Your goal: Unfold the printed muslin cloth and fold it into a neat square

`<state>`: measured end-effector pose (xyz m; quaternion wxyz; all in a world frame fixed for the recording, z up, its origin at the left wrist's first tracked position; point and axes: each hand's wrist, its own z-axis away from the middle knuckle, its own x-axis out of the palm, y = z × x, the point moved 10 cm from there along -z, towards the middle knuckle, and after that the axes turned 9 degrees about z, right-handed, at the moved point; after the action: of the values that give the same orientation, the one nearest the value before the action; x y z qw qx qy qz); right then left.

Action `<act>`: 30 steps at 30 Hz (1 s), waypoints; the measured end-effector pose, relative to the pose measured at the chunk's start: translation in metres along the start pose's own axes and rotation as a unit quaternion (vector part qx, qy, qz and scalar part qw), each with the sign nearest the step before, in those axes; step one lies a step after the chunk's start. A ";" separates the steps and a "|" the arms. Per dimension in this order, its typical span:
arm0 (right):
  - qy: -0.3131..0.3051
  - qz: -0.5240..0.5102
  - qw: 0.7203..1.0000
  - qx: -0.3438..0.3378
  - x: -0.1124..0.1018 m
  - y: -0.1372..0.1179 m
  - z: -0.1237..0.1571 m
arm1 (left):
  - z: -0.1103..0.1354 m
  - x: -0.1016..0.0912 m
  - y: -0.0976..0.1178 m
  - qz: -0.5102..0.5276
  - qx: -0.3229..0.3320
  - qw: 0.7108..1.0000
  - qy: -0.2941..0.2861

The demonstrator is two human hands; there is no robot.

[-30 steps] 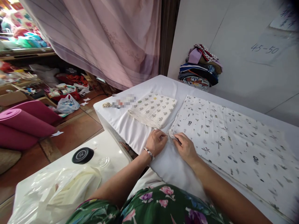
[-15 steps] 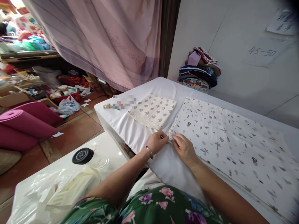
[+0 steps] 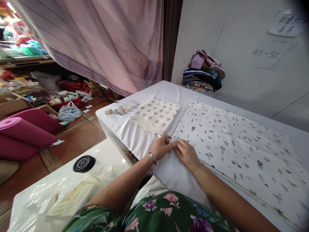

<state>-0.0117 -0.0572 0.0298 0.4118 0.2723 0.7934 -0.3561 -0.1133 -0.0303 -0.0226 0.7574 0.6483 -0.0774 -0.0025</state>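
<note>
Left hand [image 3: 162, 149] and right hand [image 3: 187, 154] meet, fingertips together, at the near-left corner of the printed cloth [image 3: 231, 153] on the counter [image 3: 166, 88]. Clamped on fabric? Can't tell; fingers cover it. Straightening that corner, I'd judge; next calls for a light, even pinch. Folded cloth [image 3: 159, 115] just beyond; printed cloth's right end, cut off.

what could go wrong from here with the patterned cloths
The left hand and right hand are together at one corner of the large printed cloth, so a tug there might skew its layers. The white table cover is rumpled beside them and could bunch further. The smaller folded cloth lies close by and may get nudged.
</note>
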 end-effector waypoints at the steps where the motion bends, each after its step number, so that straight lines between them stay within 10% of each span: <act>1: -0.003 -0.021 1.000 0.000 0.001 0.001 0.000 | -0.001 0.001 -0.001 -0.003 -0.005 1.000 -0.004; 11: -0.027 -0.189 0.979 0.074 0.009 0.032 0.009 | -0.013 0.002 0.002 -0.093 -0.046 0.995 -0.003; 22: -0.006 0.024 0.998 0.049 -0.054 0.062 0.079 | -0.023 -0.010 -0.004 -0.117 -0.045 0.992 0.032; 30: -0.011 0.110 0.994 0.001 -0.053 0.042 0.072 | -0.018 -0.008 0.002 -0.099 -0.044 0.993 0.054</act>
<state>0.0789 -0.0961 0.0314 0.4569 0.3543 0.7539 -0.3120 -0.1193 -0.0111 -0.0242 0.7842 0.6181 0.0281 -0.0457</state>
